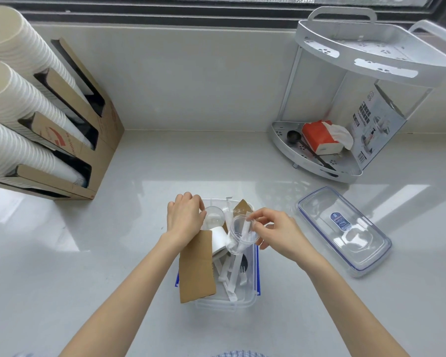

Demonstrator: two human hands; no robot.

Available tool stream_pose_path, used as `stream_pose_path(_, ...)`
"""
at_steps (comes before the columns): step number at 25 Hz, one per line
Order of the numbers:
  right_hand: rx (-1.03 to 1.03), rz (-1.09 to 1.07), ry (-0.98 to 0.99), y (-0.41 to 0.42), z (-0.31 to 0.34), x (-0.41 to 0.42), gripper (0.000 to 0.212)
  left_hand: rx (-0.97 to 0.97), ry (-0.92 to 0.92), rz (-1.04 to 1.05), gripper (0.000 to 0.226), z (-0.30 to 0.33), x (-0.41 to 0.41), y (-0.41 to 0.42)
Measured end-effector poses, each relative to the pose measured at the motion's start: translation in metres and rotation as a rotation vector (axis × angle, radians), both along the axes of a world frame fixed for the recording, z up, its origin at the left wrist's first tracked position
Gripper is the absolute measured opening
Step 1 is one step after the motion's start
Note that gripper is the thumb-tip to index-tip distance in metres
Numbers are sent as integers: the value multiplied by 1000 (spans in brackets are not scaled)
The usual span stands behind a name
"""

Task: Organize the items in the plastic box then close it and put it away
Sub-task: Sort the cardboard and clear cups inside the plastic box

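A clear plastic box (251,292) with blue clips stands open on the counter in front of me. Inside lie a brown cardboard sleeve (196,269), a white paper cup (220,239), wrapped straws (229,274) and a black fork. A clear plastic cup (238,234) tilts over the box with wrapped straws in it. My right hand (276,231) pinches a wrapped straw (247,225) at that cup's rim. My left hand (184,215) rests on the box's far left, fingers curled at a clear dome lid (214,216). The box's clear lid (344,228) lies to the right.
A cardboard dispenser (88,140) with stacks of white paper cups (18,99) stands at the left. A white two-tier corner rack (345,106) at the back right holds a tissue pack (319,137), a black spoon and a printed carton.
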State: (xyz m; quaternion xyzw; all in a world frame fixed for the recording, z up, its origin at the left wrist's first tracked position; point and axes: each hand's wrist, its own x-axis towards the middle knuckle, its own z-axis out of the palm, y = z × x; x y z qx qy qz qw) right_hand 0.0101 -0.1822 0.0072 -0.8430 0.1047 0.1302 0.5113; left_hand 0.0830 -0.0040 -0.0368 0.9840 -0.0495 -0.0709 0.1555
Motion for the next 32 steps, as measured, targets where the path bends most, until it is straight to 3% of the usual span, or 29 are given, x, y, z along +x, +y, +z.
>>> stream_pose_path(5, 37, -29, -62, -1, 6, -1, 21, -402, 23, 55, 8, 14, -7, 9)
stream_pose_path(12, 351, -139, -180, 1, 33, 8, 23, -536, 33, 38, 10, 45, -23, 8)
stream_pose_path(15, 364, -97, -216, 6, 39, 9, 19, -680, 77, 47, 1, 55, -33, 7)
stream_pose_path(20, 36, -55, -355, 18, 35, 3, 13, -792, 145, 19, 36, 63, -47, 9)
stream_pose_path(25, -193, -30, -440, 23, 28, 1, 18, -854, 227, -8, 41, 60, -61, 12)
stream_pose_path(28, -239, -42, -452, 23, 24, -1, 18, -870, 288, -4, 45, 59, -70, 13)
stream_pose_path(32, -278, -50, -418, 28, 10, 0, 19, -854, 281, -28, 34, 59, -77, 5)
